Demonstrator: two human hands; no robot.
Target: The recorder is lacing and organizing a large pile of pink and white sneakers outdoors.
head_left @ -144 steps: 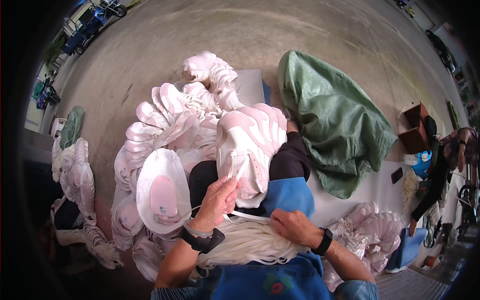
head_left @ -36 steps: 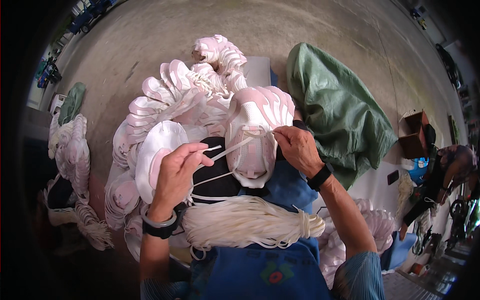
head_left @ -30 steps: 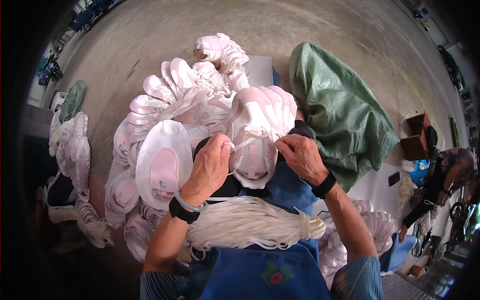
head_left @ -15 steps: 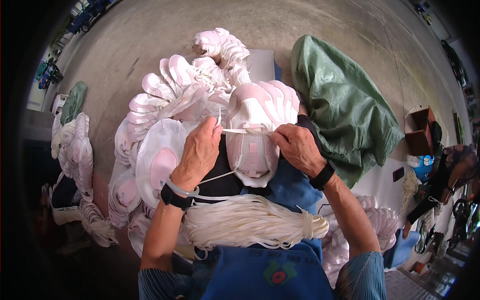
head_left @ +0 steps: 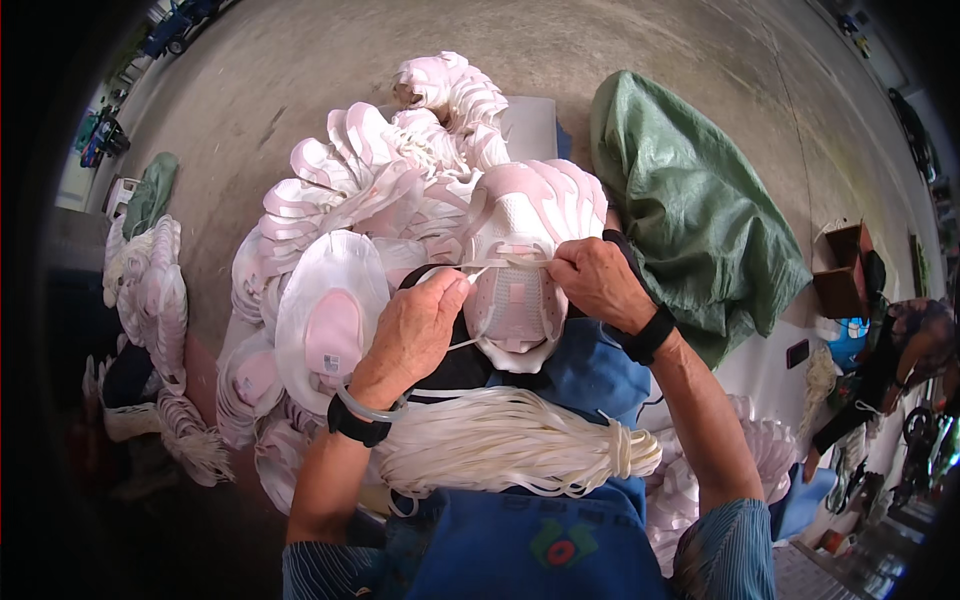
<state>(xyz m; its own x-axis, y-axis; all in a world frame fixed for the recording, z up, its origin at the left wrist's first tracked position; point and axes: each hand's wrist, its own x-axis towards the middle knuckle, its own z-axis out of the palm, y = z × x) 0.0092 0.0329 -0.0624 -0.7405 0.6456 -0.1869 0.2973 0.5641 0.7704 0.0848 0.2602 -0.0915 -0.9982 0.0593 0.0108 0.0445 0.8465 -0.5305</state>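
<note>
Spanning the throat of the pink-and-white shoe upper (head_left: 517, 312), foremost of a nested row over the person's dark-clad legs (head_left: 452, 370), a white lace (head_left: 508, 263) is pinched by the left hand (head_left: 415, 328) on one side and by the right hand (head_left: 600, 285) on the other; nearer the body lies a bundle of cream laces (head_left: 510, 440); leftward stands a white piece with a pink oval patch (head_left: 335, 325), beside more uppers (head_left: 310, 205); rightward sits a crumpled green sheet (head_left: 690, 210).

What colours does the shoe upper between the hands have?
The shoe upper is white and pale pink; head view shows best.
</note>
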